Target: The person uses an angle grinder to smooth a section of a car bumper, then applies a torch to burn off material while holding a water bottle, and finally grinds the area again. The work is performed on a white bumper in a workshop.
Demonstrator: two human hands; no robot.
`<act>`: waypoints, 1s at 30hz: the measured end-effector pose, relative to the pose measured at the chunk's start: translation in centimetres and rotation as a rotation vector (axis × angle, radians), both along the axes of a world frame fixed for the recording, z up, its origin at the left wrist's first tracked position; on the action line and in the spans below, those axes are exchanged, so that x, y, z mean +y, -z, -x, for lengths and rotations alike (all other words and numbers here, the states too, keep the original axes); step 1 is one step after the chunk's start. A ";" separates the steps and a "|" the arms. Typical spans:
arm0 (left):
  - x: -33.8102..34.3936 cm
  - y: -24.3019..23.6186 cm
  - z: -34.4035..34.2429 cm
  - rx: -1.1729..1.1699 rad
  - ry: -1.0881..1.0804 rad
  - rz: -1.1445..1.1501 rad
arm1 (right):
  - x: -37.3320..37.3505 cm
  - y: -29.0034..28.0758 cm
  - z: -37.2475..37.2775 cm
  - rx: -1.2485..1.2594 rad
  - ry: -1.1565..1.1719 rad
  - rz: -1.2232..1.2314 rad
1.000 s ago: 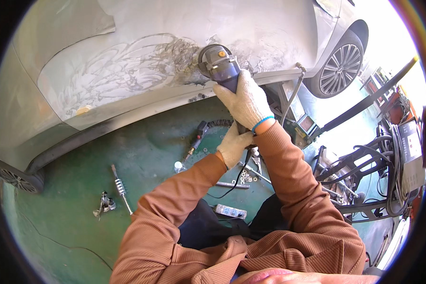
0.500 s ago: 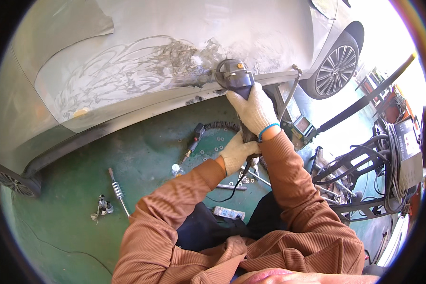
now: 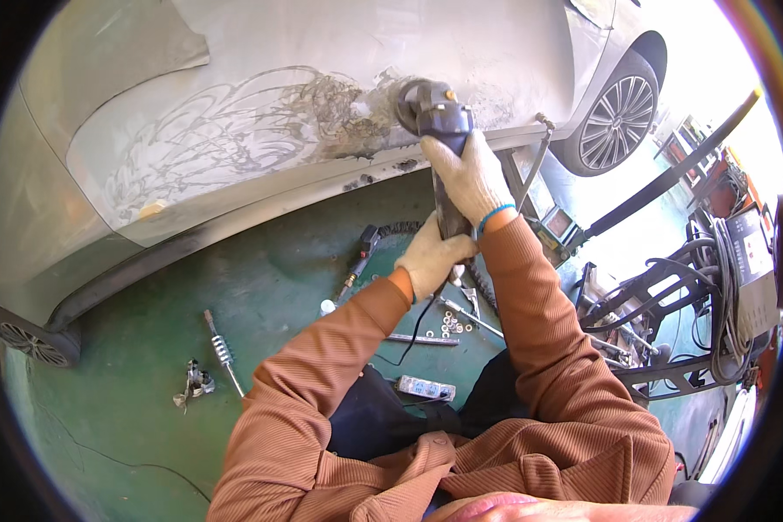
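I hold an angle grinder [image 3: 445, 119] in both gloved hands, its head against or just off the scuffed lower side of a silver car [image 3: 261, 183]. My right hand [image 3: 473, 180] wraps the body just behind the head. Nearer to me, my left hand [image 3: 432, 259] grips the rear of the body, and a dark cord hangs below it. The disc faces the panel and is mostly hidden, so contact cannot be made out. Left of the grinder, the panel shows dark swirling marks and a rough patch [image 3: 335, 104].
On the green floor [image 3: 148, 322] lie an air tool with a coiled hose [image 3: 363, 252], a spring-loaded rod [image 3: 221, 350], several washers [image 3: 451, 324] and a power strip [image 3: 425, 388]. A black-framed cart with cables [image 3: 713, 304] stands at right, near a long black lever [image 3: 670, 183].
The grinder has moved up and slightly right along the panel, away from me. Both hands moved with it and kept their grip.
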State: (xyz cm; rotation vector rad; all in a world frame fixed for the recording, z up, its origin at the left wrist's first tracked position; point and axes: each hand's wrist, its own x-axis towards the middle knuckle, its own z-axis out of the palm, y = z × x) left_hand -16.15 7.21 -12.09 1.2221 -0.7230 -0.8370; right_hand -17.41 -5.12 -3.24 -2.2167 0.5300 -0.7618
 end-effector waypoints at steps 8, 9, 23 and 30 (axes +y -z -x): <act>0.1 0.7 0.3 -0.098 -0.187 -0.043 | -0.4 0.5 -0.6 -0.144 -0.092 -0.191; 0.0 1.5 -0.1 -0.138 -0.282 -0.060 | -0.1 0.7 -0.7 -0.143 -0.094 -0.204; 1.6 2.6 1.8 -0.023 -0.169 0.072 | 2.5 3.6 0.1 0.009 -0.245 -0.096; 1.3 2.4 1.1 0.089 -0.224 0.087 | 2.9 0.7 -1.1 -0.030 -0.180 -0.065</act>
